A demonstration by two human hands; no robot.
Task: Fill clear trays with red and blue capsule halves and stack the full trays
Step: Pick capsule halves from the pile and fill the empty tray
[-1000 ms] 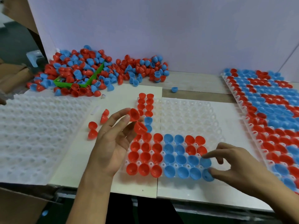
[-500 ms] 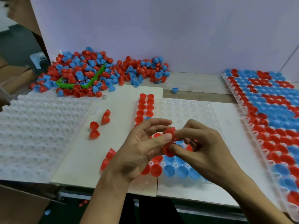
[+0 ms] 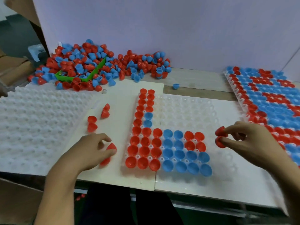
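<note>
A clear tray (image 3: pixel 186 111) lies in the middle of the table, partly filled: red halves down its left columns and front left, blue halves at the front middle. My left hand (image 3: pixel 90 151) is on the white board left of the tray, fingers curled round a red capsule half (image 3: pixel 111 146); another red half (image 3: pixel 105 161) lies under the palm. My right hand (image 3: pixel 243 140) hovers right of the filled cells and pinches two red halves (image 3: pixel 221 137) between thumb and fingers. A full tray (image 3: pixel 269 101) of mixed red and blue lies at the right.
A big pile of loose red and blue halves (image 3: pixel 97 65) with a green bin (image 3: pixel 95 72) sits at the back left. A stack of empty clear trays (image 3: pixel 40 124) lies on the left. Loose red halves (image 3: pixel 91 123) and a single blue half (image 3: pixel 175 86) lie on the table.
The hands were together over the tray passing red halves; they have parted. My right hand moved right holding two red halves, my left hand dropped to the board onto a loose red half.
</note>
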